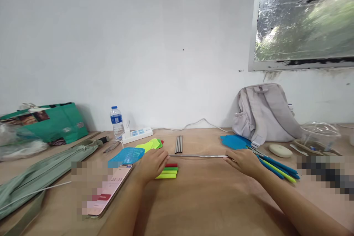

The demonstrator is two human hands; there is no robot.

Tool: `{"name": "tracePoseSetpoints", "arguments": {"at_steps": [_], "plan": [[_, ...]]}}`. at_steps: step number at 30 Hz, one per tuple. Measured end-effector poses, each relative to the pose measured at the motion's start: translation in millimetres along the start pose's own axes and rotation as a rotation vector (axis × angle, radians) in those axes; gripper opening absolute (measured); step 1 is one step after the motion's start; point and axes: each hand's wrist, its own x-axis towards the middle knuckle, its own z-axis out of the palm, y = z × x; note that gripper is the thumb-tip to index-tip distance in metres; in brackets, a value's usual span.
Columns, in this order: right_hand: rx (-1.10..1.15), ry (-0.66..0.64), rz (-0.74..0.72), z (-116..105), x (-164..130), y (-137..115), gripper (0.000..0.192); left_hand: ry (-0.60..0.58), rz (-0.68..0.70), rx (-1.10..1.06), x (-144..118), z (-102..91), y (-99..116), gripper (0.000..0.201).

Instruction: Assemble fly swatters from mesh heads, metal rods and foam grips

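Observation:
A thin metal rod (197, 155) lies crosswise on the wooden table (204, 199) between my two hands. My left hand (152, 163) rests palm down at the rod's left end, over a stack of red, green and yellow plastic handles (169, 172). My right hand (243, 161) lies at the rod's right end, fingertips touching it. Whether either hand grips the rod is unclear. Beside my right hand lie blue and yellow-green handles (278, 168) and a blue swatter head (235, 141). By my left hand are blue (127, 155) and yellow-green swatter heads (151, 144).
A bundle of metal rods (179, 143) lies behind the single rod. A phone (109, 190) lies front left, near a green fabric bag (41, 173), water bottle (117, 121) and power strip (137, 134). A grey backpack (262, 114) leans on the wall; a clear container (318, 134) stands right.

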Motion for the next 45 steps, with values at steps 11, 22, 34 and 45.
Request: {"name": "tracePoseSetpoints", "arguments": {"at_steps": [11,22,34,45], "plan": [[0.136,-0.132,0.083,-21,19,-51,0.017,-0.016,-0.106,-0.006,23,-5.9,47,0.02],[0.231,-0.126,0.133,-23,25,-80,0.024,0.04,-0.018,-0.041,26,13.9,69,0.029],[0.29,-0.052,0.069,-18,22,-87,0.025,0.175,0.097,0.084,26,11.2,86,0.023],[0.233,0.007,-0.009,-5,20,-83,0.023,0.148,0.273,0.209,27,-3.0,74,0.024]]}}
